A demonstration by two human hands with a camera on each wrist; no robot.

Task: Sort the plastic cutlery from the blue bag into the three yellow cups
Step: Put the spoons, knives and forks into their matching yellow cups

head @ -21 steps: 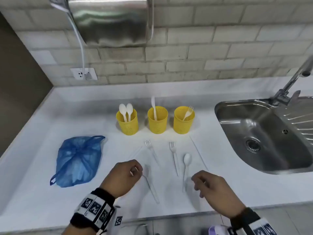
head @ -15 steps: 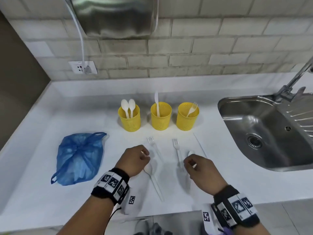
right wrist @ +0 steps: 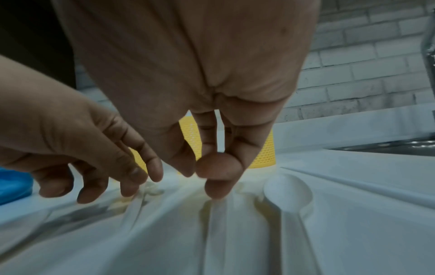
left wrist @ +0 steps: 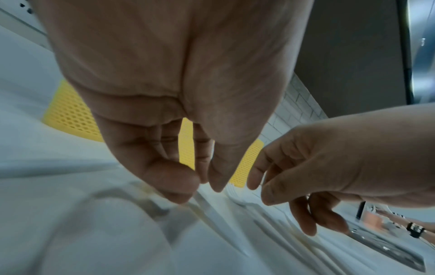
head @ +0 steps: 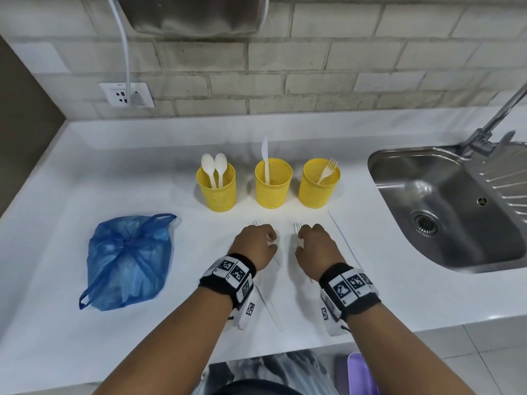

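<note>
Three yellow mesh cups stand in a row: the left cup [head: 217, 192] holds two spoons, the middle cup [head: 273, 189] a knife, the right cup [head: 318, 189] a fork. The knotted blue bag [head: 128, 260] lies to the left. Two white forks lie in front of the cups. My left hand [head: 271, 242] pinches the left fork [head: 253, 222] near its neck, thumb against fingertips [left wrist: 179, 188]. The right hand [head: 299, 242] pinches the right fork [head: 297, 227] the same way, thumb [right wrist: 219, 173] on the handle. Both forks still lie on the counter.
A white spoon [right wrist: 287, 189] lies just right of my right hand, and a knife [head: 340, 240] beyond it. Another white utensil [head: 275, 313] lies between my forearms. The steel sink [head: 427, 195] and tap [head: 502, 115] are at the right.
Both hands moved forward from near the counter's front edge onto the two forks and closed their fingertips there. My head leaned in closer.
</note>
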